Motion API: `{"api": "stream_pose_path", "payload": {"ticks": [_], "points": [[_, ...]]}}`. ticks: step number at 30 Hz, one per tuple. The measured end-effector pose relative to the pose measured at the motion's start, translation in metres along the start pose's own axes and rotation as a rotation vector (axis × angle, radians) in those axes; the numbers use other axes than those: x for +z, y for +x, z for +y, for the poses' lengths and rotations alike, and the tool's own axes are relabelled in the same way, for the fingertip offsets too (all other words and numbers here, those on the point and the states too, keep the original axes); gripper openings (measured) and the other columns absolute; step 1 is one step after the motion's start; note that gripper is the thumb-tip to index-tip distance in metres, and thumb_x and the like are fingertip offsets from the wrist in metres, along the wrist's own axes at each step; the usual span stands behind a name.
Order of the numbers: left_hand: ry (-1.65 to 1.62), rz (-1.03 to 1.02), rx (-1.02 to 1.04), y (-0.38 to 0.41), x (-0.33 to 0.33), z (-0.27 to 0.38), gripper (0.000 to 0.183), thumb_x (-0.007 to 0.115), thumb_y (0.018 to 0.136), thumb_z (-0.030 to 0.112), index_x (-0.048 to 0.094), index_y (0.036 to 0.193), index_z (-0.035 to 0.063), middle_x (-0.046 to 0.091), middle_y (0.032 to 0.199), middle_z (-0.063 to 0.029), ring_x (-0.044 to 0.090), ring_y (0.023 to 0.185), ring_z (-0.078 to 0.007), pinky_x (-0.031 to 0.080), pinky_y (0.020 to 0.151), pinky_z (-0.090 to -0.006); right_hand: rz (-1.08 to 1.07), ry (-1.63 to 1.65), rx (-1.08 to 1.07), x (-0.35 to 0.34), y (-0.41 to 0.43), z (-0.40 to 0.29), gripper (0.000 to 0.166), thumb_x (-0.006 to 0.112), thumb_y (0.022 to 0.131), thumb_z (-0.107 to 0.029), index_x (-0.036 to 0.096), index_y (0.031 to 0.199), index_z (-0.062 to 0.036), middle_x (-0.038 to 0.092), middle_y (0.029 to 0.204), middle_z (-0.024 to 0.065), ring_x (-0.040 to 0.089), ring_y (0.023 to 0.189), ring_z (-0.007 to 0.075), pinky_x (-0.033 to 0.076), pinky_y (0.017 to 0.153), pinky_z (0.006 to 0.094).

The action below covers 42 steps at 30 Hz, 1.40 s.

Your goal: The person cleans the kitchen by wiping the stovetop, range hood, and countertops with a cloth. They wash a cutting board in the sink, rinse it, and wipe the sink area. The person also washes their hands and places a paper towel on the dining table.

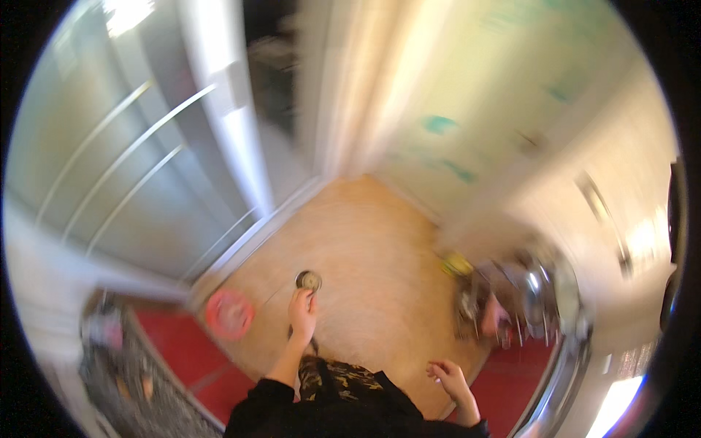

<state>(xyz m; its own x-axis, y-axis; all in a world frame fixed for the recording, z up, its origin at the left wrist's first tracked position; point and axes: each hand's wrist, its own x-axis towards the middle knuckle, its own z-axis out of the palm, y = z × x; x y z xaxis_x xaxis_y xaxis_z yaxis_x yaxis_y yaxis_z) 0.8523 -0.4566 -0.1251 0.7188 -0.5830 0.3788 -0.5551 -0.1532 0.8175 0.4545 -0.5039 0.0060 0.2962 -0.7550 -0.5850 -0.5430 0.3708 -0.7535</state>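
Note:
My left hand (303,315) is in front of me at the middle, its fingers closed on the edge or handle of a small round metal strainer (310,281). The strainer is held out over the tan floor (372,257). Off to the right, my right hand (448,376) hangs in the air with loosely bent fingers; no held thing shows in it. A pink-red round basin (230,313) is to the left of my left hand, apart from it. Blur hides what the basin contains.
Frosted door panels with curved bars (137,131) stand at left, beside a dark doorway (271,71). Red cabinet fronts (175,339) run below a dark speckled counter (137,378) at lower left. A rack with shiny metalware (531,290) is at right, before a pale wall (591,180).

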Motion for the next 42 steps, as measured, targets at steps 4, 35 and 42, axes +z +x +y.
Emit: {"api": "stream_pose_path", "payload": {"ticks": [4, 35, 42], "points": [[-0.333, -0.356, 0.163, -0.062, 0.157, 0.154, 0.018, 0.064, 0.074, -0.005, 0.058, 0.091, 0.0001, 0.059, 0.088, -0.0130, 0.060, 0.076, -0.0255, 0.048, 0.070, -0.0323, 0.241, 0.157, -0.091, -0.106, -0.063, 0.101, 0.024, 0.054, 0.091, -0.015, 0.060, 0.107, 0.0014, 0.065, 0.090, 0.0077, 0.061, 0.080, 0.0129, 0.049, 0.068, 0.0250], [0.497, -2.043, 1.149, -0.867, 0.922, 0.743, 0.031, 0.054, 0.084, 0.013, 0.061, 0.114, 0.0120, 0.058, 0.121, -0.0133, 0.053, 0.115, -0.0286, 0.042, 0.096, -0.0383, 1.705, 1.430, 0.616, -0.408, -0.251, 0.410, 0.022, 0.055, 0.092, -0.016, 0.058, 0.110, -0.0038, 0.064, 0.094, 0.0054, 0.061, 0.082, 0.0115, 0.050, 0.067, 0.0244], [0.450, -1.977, 1.221, -0.858, 0.970, 0.720, 0.031, 0.053, 0.083, 0.010, 0.058, 0.113, 0.0055, 0.061, 0.114, -0.0158, 0.059, 0.106, -0.0297, 0.045, 0.092, -0.0386, 1.941, 1.787, 0.988, -0.416, -0.259, 0.512, 0.057, 0.062, 0.087, -0.031, 0.038, 0.131, -0.0037, 0.047, 0.129, 0.0136, 0.049, 0.112, 0.0236, 0.044, 0.086, 0.0381]]}}
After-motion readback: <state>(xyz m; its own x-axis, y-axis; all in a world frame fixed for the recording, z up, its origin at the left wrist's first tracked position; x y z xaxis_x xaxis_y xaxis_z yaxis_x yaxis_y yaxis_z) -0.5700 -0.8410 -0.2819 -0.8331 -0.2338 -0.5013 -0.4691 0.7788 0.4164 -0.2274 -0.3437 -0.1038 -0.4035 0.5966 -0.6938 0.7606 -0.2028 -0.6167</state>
